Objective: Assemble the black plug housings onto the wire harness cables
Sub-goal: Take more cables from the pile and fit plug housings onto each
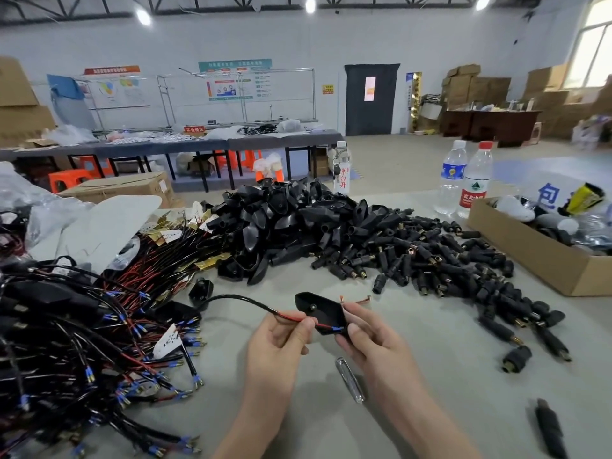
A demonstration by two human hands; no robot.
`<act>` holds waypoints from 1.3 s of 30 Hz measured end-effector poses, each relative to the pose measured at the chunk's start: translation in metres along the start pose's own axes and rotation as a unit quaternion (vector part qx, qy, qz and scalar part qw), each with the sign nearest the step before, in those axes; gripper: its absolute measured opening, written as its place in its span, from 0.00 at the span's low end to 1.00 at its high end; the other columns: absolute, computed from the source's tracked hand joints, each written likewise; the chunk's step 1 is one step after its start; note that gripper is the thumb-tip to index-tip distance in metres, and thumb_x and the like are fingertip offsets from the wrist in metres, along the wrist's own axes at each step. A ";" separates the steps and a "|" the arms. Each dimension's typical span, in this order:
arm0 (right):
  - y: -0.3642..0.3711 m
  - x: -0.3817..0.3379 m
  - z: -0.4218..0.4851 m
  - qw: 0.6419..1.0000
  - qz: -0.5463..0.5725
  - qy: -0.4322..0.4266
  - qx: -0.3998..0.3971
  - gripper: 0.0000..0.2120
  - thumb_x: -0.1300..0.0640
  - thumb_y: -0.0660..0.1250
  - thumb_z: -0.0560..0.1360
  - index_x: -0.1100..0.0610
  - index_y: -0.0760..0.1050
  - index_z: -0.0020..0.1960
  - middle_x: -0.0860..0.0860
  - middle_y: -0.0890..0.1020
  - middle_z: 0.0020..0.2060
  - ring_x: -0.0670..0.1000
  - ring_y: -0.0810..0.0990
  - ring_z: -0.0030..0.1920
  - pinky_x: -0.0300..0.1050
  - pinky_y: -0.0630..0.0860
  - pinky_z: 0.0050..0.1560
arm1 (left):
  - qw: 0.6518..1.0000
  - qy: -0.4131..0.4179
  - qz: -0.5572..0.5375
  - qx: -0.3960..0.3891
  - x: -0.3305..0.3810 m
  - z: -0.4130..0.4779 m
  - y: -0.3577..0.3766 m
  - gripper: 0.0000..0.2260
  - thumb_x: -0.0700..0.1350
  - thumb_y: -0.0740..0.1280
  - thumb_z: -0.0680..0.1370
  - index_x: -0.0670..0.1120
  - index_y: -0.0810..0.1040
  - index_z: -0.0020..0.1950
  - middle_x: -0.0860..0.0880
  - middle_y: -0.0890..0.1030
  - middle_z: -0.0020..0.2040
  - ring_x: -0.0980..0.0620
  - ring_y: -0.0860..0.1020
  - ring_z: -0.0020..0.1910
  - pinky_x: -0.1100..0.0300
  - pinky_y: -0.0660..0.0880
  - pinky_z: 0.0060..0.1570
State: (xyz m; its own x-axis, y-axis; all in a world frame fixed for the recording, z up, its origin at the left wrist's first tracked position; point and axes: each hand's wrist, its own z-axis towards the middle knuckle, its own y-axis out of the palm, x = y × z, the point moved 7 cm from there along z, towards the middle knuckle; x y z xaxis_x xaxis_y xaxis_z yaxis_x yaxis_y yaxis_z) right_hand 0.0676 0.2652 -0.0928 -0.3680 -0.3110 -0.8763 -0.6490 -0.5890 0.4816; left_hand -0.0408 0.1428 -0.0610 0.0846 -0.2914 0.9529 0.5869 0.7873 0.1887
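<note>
My left hand [281, 336] pinches a black cable [238, 298] at its red wire, just short of a blue terminal. My right hand [371, 339] grips a black plug housing shell [319, 309], held over the table with its hollow side up. The red wire's blue-tipped end lies inside the shell near my right thumb. A large heap of black housing shells [284, 223] lies behind, with a spread of black cylindrical plug bodies [440, 263] to its right. A tangle of wire harness cables [82, 342] with blue terminals fills the left side.
A small clear tube-like item [350, 380] lies on the table below my right hand. An open cardboard box [543, 256] stands at right, two water bottles [463, 178] behind it. Loose copper pieces [356, 299] lie beyond the shell. A loose black plug [549, 429] lies at lower right.
</note>
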 end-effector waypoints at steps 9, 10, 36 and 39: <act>0.005 -0.002 -0.002 0.999 -0.041 -0.011 -0.029 0.15 0.69 0.62 0.80 0.55 0.81 0.58 0.49 0.86 0.55 0.47 0.83 0.57 0.33 0.78 0.51 | 1.000 -0.006 0.002 -0.012 -0.002 0.002 0.001 0.04 0.35 0.70 0.76 0.40 0.77 0.49 0.46 0.84 0.36 0.54 0.79 0.34 0.65 0.76 0.35; 0.007 -0.002 -0.003 0.998 -0.054 -0.012 -0.039 0.15 0.68 0.63 0.80 0.54 0.80 0.59 0.48 0.85 0.55 0.47 0.83 0.58 0.33 0.78 0.51 | 1.000 -0.010 0.004 -0.014 -0.003 0.002 0.002 0.04 0.35 0.70 0.76 0.40 0.78 0.49 0.46 0.84 0.37 0.54 0.79 0.34 0.64 0.76 0.35; -0.007 -0.011 -0.004 0.984 -0.164 -0.043 0.046 0.13 0.68 0.60 0.81 0.55 0.80 0.53 0.52 0.87 0.42 0.49 0.86 0.43 0.34 0.79 0.44 | 0.823 0.199 0.522 -0.108 -0.009 -0.013 0.019 0.06 0.52 0.63 0.81 0.57 0.76 0.56 0.59 0.76 0.52 0.56 0.76 0.52 0.58 0.73 0.50; -0.012 -0.016 -0.003 0.983 -0.163 -0.056 0.067 0.12 0.68 0.59 0.82 0.58 0.80 0.51 0.54 0.87 0.41 0.50 0.86 0.40 0.34 0.79 0.41 | 0.808 0.203 0.548 -0.076 -0.004 -0.011 0.012 0.07 0.53 0.60 0.82 0.59 0.75 0.59 0.60 0.76 0.54 0.57 0.76 0.52 0.60 0.72 0.50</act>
State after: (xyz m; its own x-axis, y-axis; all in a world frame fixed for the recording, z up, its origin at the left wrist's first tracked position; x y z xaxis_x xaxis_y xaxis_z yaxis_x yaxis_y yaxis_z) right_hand 0.0831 0.2748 -0.0848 -0.1927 -0.0331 -0.9807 -0.8242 -0.5369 0.1801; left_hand -0.0251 0.1472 -0.0652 0.8594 0.3574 0.3657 0.0703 0.6257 -0.7769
